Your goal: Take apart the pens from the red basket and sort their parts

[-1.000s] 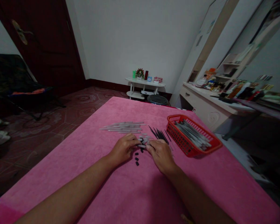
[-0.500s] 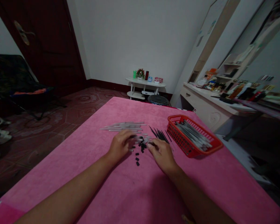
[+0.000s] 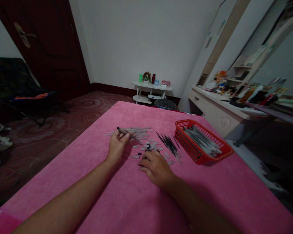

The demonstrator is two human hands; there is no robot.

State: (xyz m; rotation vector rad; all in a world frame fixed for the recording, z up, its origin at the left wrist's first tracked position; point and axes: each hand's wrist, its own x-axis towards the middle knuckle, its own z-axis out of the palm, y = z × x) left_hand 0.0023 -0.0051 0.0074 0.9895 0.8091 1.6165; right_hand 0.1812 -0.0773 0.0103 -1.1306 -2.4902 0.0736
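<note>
Grey pen [image 3: 124,131] in L hand [image 3: 116,148], R hand [image 3: 157,167] (grip unclear) nr blk bits [image 3: 148,147]

Far wall [image 3: 136,39] — low white stand [image 3: 170,88] bearing a green cup [image 3: 140,77], potted plant [image 3: 146,76] (red-flecked), dark red cylinder [image 3: 153,78], small blue clock [image 3: 156,82] and red-and-white box [image 3: 165,83]. Round dark stool [image 3: 165,104] just in front. Left: dark red door [image 3: 46,42]; folding chair [image 3: 14,76] on patterned floor tiles [image 3: 92,102]. Right — pale dresser [image 3: 218,109], bottles [image 3: 211,84] crowded on top.

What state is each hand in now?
Left hand: closed, holding a grey pen-like stick.
Right hand: curled over the pink cloth; whether it holds anything cannot be told.
</note>
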